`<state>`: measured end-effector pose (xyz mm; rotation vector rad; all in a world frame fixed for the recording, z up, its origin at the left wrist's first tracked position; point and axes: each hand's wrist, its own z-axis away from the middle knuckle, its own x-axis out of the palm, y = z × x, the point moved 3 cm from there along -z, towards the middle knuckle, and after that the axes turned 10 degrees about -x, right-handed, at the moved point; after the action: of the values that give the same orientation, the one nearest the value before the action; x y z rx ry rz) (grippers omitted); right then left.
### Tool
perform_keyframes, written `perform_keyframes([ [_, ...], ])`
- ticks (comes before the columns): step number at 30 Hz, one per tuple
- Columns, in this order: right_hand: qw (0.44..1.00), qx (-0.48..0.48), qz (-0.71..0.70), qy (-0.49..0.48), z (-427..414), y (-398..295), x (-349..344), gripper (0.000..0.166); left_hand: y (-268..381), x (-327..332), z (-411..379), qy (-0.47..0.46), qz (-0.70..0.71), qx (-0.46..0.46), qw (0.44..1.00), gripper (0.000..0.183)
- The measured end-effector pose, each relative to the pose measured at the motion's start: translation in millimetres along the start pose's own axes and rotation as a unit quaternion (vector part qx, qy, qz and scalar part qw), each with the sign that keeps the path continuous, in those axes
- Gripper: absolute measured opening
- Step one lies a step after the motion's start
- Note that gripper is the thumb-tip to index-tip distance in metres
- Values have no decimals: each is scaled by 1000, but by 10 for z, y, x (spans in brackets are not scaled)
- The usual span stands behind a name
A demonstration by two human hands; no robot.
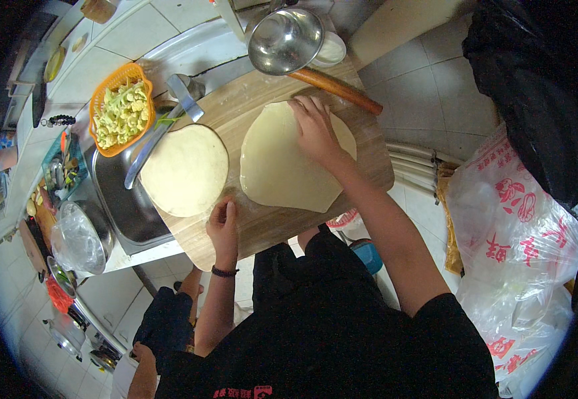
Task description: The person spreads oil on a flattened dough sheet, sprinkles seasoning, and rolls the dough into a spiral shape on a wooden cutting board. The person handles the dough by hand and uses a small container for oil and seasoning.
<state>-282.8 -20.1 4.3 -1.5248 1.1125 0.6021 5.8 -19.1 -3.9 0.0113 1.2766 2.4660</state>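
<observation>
Two thin, flat sheets of dough lie on a wooden board (194, 244). My right hand (316, 127) is at the upper part of the larger dough sheet (289, 169), its fingers bent down at the sheet's top edge; whether they pinch it cannot be told. This sheet looks glossy and has a pointed lower corner. My left hand (223, 227), its fingers curled, is over the board just below the round dough sheet (185, 170) on the left. A wooden rolling pin (341, 91) rests at the board's upper right, beside a tilted steel bowl (286, 41).
An orange basket (93, 107) of cauliflower pieces stands beyond the sink (129, 209), near the faucet (184, 97). A steel bowl with plastic wrap (82, 239) is at the left. Another person (161, 319) stands at lower left. Plastic bags (513, 239) hang at the right.
</observation>
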Motion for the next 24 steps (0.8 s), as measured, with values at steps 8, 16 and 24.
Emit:
perform_keyframes([
  [8,998,41,21,-49,-294,160,225,27,763,429,-472,38,-298,254,920,19],
  [16,998,-12,-58,30,-279,205,155,4,939,700,-1050,-90,-349,225,905,18],
  [24,975,3,-217,-54,140,186,-273,4,942,687,-889,-188,-346,241,887,11],
])
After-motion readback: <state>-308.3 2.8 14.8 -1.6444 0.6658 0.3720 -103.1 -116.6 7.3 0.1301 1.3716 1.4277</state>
